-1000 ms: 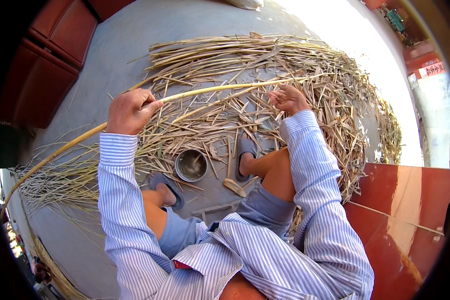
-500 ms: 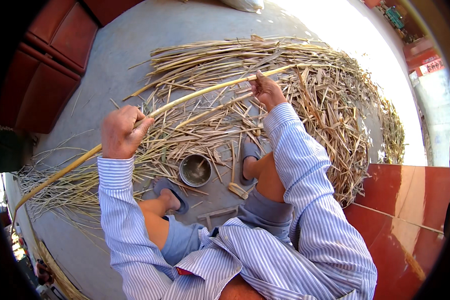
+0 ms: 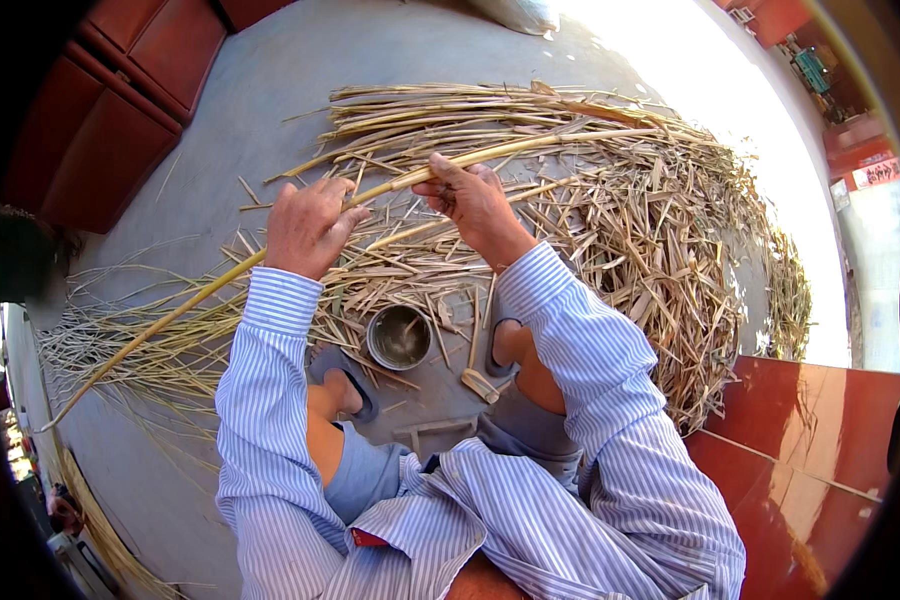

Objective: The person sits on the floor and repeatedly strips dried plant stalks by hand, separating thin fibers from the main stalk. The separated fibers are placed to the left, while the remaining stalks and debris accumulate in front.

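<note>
A long yellow reed stalk runs slantwise across the view, from low on the left to high on the right. My left hand is closed around it, with the thumb along its near side. Just to the right, my right hand pinches the same stalk between thumb and fingers. Between the hands, the stalk shows a small step, thicker and paler on the right side. Beneath it lie dry stalks and a heap of husk pieces.
Between my sandalled feet stands a round metal pot holding dark liquid and a stick. A short pale wooden piece lies beside it. Thin stalks fan out at left. Red cabinets stand at far left, a red panel at right.
My right hand has moved left along the stalk, close to my left hand. My left hand has shifted right and slightly up, and the stalk's left end has swung up a little.
</note>
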Motion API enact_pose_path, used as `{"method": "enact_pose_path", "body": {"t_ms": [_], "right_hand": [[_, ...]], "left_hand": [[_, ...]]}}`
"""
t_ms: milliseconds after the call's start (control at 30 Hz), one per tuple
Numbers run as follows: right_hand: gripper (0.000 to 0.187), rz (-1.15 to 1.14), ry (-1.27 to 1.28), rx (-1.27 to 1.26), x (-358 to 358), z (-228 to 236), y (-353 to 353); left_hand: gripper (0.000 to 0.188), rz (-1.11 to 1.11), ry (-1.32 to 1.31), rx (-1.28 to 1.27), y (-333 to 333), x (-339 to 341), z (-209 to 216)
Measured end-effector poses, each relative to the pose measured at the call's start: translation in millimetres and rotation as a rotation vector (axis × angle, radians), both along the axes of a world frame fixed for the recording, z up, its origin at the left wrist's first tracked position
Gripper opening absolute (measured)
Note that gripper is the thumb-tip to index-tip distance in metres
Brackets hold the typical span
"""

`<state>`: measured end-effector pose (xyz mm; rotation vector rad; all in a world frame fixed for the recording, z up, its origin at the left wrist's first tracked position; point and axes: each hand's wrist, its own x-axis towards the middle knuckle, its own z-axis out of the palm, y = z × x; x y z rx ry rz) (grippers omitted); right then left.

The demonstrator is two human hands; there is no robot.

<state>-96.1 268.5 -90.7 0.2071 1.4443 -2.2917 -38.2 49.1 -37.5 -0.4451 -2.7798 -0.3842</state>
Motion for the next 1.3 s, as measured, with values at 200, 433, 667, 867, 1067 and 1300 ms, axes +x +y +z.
{"method": "enact_pose_path", "body": {"t_ms": [200, 433, 667, 867, 1067, 1300], "right_hand": [[0.018, -0.204, 0.016, -0.014, -25.5, 4.7, 26.6], [0.023, -0.668, 0.037, -0.269, -81.7, -29.1, 181.5], [0.021, -0.151, 0.135, -0.456, -46.6, 0.3, 110.4], [0.026, -0.213, 0.179, -0.120, -53.0, -4.3, 103.0], [0.029, -0.360, 0.122, -0.010, -52.3, -4.5, 91.7], [0.032, -0.232, 0.083, -0.079, -24.0, 1.8, 35.9]], "left_hand": [[0.018, 0.016, -0.119, 0.178, -20.8, 9.2, 10.9], [0.016, 0.135, -0.360, 0.287, -63.0, 36.5, 20.9], [0.020, 0.183, -0.469, 0.401, -53.9, 28.7, 22.7], [0.017, 0.094, -0.246, 0.279, -59.2, 26.5, 10.1], [0.018, 0.018, -0.113, 0.120, -54.2, 27.5, 13.6], [0.024, -0.003, -0.116, 0.116, 3.0, 9.0, 14.1]]}}
